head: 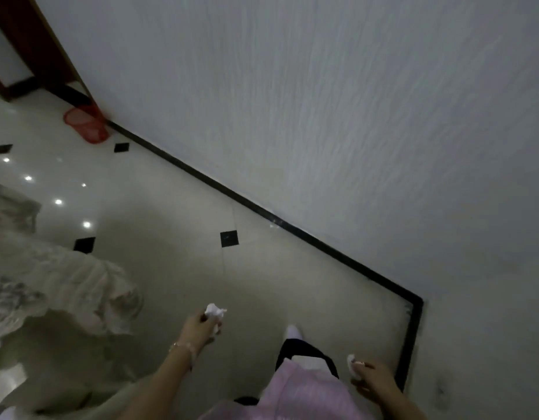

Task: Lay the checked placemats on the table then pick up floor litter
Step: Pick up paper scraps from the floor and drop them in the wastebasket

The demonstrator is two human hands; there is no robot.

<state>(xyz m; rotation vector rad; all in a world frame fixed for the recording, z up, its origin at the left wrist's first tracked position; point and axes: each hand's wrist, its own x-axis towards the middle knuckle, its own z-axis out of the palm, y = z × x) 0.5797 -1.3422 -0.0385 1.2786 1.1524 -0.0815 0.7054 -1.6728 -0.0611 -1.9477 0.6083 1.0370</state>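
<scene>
My left hand (201, 327) grips a crumpled white paper scrap (214, 311) low in the head view, held out over the pale tiled floor (171, 268). My right hand (372, 378) pinches a smaller white paper wad (351, 360) at the lower right, close to the wall's corner. A red mesh waste basket (86, 122) stands far off at the upper left, against the wall beside a dark door frame. No placemats are in view.
A table draped in a frilled white cloth (59, 286) fills the left edge. A grey-white wall (322, 116) with a black skirting (262, 210) runs diagonally on the right and turns a corner near my right hand. My foot in a white shoe (294, 330) is mid-floor.
</scene>
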